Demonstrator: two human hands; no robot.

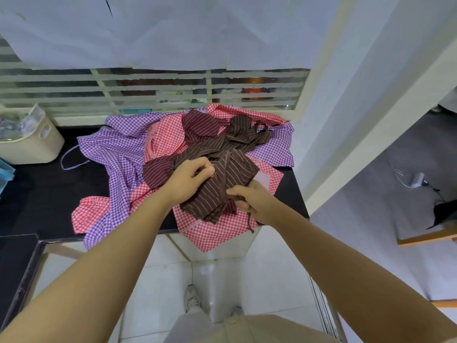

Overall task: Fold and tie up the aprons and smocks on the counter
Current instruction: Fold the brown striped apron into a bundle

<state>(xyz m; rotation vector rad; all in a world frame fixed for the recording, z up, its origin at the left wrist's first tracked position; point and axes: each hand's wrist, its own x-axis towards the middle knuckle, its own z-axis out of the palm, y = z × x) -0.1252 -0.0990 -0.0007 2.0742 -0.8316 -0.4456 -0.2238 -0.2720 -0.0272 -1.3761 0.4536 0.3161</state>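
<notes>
A folded brown striped apron (223, 186) lies on top of the pile at the counter's near right. My left hand (190, 179) grips its upper left part, fingers curled into the cloth. My right hand (252, 201) pinches a brown tie strap (249, 220) at the bundle's lower right; the strap's end dangles over the counter edge. Behind them lie more brown striped cloth (222, 134), a maroon striped piece (158, 169), a red checked smock (212, 231) and a purple checked smock (113, 149), all spread loosely.
The black counter (42, 194) runs left. A cream bin (32, 142) with clear plastic stands at its far left, with a blue object (5, 173) by the left edge. A slatted window (153, 90) is behind. White wall and doorway lie right; tiled floor below.
</notes>
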